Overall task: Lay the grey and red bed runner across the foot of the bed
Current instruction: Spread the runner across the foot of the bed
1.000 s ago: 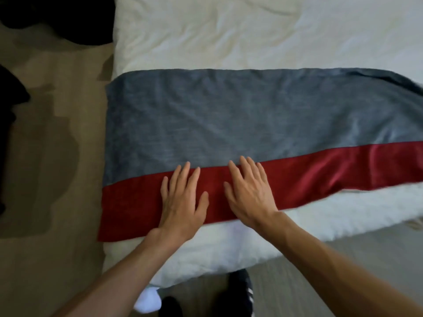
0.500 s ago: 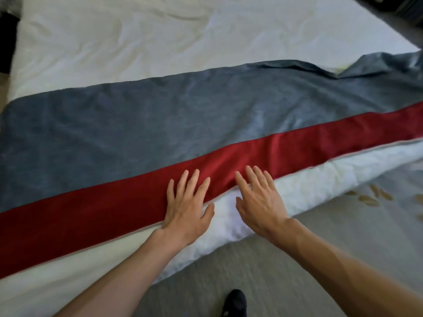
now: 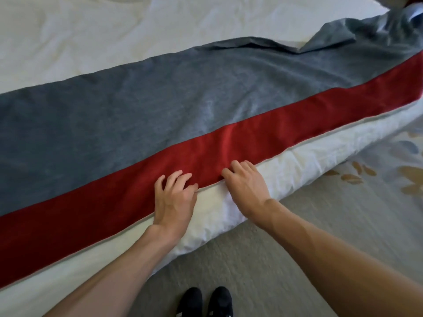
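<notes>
Both the left hand and the right hand press with curled fingers on the near red edge of the bed runner. They grip nothing. The runner's far right end lies rumpled on the bed.

At twelve o'clock you have the open white duvet, nothing standing on it. At two o'clock the bed runner bunches into a raised fold that blocks a flat sweep. Your shoes sit at six o'clock on the carpet, otherwise free.
</notes>
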Demonstrator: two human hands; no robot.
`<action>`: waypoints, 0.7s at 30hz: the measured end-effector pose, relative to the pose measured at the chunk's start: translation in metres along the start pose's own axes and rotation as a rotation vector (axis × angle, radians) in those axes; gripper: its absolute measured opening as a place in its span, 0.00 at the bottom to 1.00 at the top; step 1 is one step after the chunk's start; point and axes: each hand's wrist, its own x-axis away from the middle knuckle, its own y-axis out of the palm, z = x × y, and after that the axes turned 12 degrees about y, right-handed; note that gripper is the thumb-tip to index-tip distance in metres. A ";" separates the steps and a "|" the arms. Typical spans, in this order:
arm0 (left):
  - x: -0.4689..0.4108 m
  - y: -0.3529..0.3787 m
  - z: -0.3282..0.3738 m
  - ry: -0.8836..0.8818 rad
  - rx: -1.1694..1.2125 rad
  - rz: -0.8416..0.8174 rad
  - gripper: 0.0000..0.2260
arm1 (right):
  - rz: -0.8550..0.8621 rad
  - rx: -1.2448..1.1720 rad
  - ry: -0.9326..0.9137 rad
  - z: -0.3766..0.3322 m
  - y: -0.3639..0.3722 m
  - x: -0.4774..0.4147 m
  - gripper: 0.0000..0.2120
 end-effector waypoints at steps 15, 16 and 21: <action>0.007 0.003 0.016 0.068 -0.087 -0.111 0.21 | -0.047 -0.065 -0.007 0.011 -0.003 0.002 0.05; 0.000 0.001 0.019 0.057 -0.076 -0.122 0.23 | -0.032 -0.079 0.003 0.016 -0.004 0.002 0.05; -0.047 0.000 0.036 0.118 -0.062 -0.140 0.25 | 0.016 -0.099 0.058 0.046 -0.021 -0.001 0.06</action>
